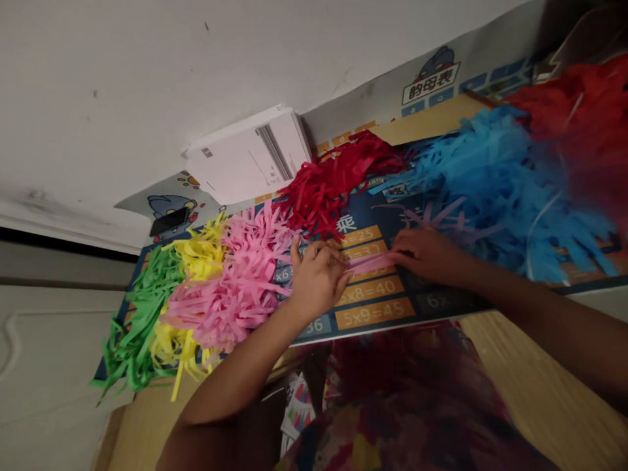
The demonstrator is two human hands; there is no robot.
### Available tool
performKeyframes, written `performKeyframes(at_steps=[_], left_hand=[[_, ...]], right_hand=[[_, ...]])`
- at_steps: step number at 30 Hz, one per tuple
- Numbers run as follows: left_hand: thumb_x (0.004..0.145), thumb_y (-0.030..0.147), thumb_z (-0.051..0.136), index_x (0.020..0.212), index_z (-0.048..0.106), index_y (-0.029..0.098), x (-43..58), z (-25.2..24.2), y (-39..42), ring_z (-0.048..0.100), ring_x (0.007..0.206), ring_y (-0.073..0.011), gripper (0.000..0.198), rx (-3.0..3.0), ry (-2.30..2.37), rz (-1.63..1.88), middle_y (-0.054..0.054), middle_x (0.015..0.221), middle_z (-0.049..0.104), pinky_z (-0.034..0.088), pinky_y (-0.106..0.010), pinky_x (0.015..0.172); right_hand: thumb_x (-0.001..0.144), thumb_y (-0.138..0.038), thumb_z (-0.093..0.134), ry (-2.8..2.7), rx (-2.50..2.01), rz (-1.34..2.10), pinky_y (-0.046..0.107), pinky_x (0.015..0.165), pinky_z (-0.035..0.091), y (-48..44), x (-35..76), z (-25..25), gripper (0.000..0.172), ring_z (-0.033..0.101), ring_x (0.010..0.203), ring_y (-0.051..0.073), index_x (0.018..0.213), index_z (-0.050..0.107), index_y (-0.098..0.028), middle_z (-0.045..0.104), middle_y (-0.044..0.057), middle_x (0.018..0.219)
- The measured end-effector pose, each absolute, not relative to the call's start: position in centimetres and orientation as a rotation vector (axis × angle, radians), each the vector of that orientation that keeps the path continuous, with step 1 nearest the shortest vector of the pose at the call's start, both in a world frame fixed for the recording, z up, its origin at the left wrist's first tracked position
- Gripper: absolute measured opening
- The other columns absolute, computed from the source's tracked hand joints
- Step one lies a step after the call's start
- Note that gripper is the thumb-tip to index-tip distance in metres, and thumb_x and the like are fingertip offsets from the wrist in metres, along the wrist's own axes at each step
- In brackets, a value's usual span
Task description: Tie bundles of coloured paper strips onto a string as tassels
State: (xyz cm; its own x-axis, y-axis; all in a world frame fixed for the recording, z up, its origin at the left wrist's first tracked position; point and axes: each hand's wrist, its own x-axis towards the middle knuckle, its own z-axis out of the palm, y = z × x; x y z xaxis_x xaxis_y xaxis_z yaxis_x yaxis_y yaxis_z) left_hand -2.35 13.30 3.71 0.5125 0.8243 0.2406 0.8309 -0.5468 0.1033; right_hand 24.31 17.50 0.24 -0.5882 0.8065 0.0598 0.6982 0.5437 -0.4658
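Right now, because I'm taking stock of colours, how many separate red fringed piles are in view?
2: a dark red pile just beyond the left hand, and a brighter red pile at the far right, beside the blue pile. More could be hidden beneath.

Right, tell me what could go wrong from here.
The pink strip, stretched between the left hand and right hand, might tear if pulled too hard. Loose ends beyond the right hand could tangle with the blue streamers. The left forearm, close to the pink bundle, might drag it.

Pink strip [369, 263] — between fingers [407, 244]
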Motion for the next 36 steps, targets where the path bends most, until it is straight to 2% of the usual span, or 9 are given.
performKeyframes(at_steps=[3,9,18,21,23,24,27,31,36], left_hand=[[0.092,0.039,0.06,0.089,0.075,0.024,-2.1,3.7,13.5,0.055,0.116,-0.0294,0.022,-2.729,-1.538,-0.401,-0.005,0.108,0.07,0.011,-0.063,0.116],[0.091,0.033,0.06,0.08,0.073,0.022,-1.8,3.4,15.2,0.057,0.108,-0.0264,0.02,-2.805,-1.841,-0.268,-0.004,0.102,0.071,0.03,-0.056,0.106],[0.087,0.029,0.063,0.063,0.068,0.02,-1.4,3.7,16.4,0.056,0.103,-0.0269,0.026,-2.866,-1.825,-0.174,-0.003,0.095,0.072,0.035,-0.053,0.093],[0.087,0.031,0.063,0.064,0.067,0.02,-1.5,3.8,16.6,0.057,0.102,-0.0272,0.026,-2.858,-1.853,-0.134,-0.003,0.095,0.072,0.035,-0.052,0.092],[0.086,0.033,0.066,0.075,0.069,0.022,-1.6,3.9,16.6,0.057,0.101,-0.0275,0.015,-2.829,-1.874,-0.129,-0.004,0.096,0.071,0.037,-0.05,0.092],[0.085,0.033,0.067,0.086,0.071,0.023,-1.6,3.9,16.6,0.057,0.102,-0.028,0.011,-2.817,-1.838,-0.148,-0.005,0.099,0.071,0.038,-0.05,0.092],[0.09,0.028,0.062,0.11,0.068,0.024,-1.4,4.3,16.2,0.053,0.11,-0.0276,0.021,-2.834,-1.46,-0.2,-0.007,0.111,0.068,0.035,-0.05,0.101],[0.1,0.019,0.044,0.093,0.072,0.021,-0.4,4.8,15.4,0.054,0.103,-0.0246,0.029,-2.816,-0.94,-0.057,-0.005,0.093,0.068,0.029,-0.051,0.11],[0.095,0.026,0.05,0.089,0.073,0.019,0.6,5.1,14.7,0.056,0.096,-0.0283,0.025,-2.781,-0.934,0.022,-0.009,0.085,0.068,0.03,-0.058,0.108]], right_hand=[[0.097,-0.034,0.046,-2.541,-1.306,0.557,0.031,0.07,0.036,17.5,24.1,0.4,0.033,0.061,0.079,0.02,0.082,0.068,-0.016,0.065,0.007,0.086],[0.096,-0.033,0.047,-2.599,-1.519,0.473,0.03,0.064,0.033,17.4,23.2,1.3,0.031,0.059,0.076,0.02,0.076,0.064,-0.017,0.063,0.007,0.084],[0.094,-0.039,0.049,-2.608,-1.577,0.457,0.03,0.055,0.024,18.1,23.0,1.4,0.035,0.054,0.064,0.017,0.069,0.062,-0.019,0.062,0.005,0.08],[0.094,-0.039,0.05,-2.618,-1.593,0.463,0.029,0.057,0.025,18.2,23.0,1.3,0.034,0.054,0.067,0.017,0.069,0.062,-0.019,0.061,0.005,0.08],[0.093,-0.039,0.051,-2.613,-1.615,0.464,0.029,0.058,0.024,18.3,23.0,1.4,0.033,0.054,0.067,0.017,0.069,0.062,-0.019,0.062,0.005,0.08],[0.093,-0.039,0.052,-2.597,-1.626,0.459,0.029,0.058,0.023,18.3,22.9,1.4,0.032,0.053,0.066,0.017,0.07,0.062,-0.019,0.062,0.005,0.08],[0.089,-0.036,0.058,-2.532,-1.581,0.247,0.031,0.062,0.025,17.7,22.7,2.0,0.021,0.054,0.07,0.019,0.079,0.063,-0.019,0.064,0.006,0.082],[0.089,-0.018,0.054,-2.663,-1.183,-0.127,0.037,0.073,0.026,15.7,22.1,2.9,0.013,0.057,0.081,0.024,0.086,0.067,-0.017,0.067,0.009,0.084],[0.089,-0.017,0.054,-2.85,-0.914,-0.162,0.04,0.076,0.025,15.2,21.7,2.6,0.015,0.056,0.075,0.022,0.083,0.068,-0.015,0.068,0.009,0.081]])
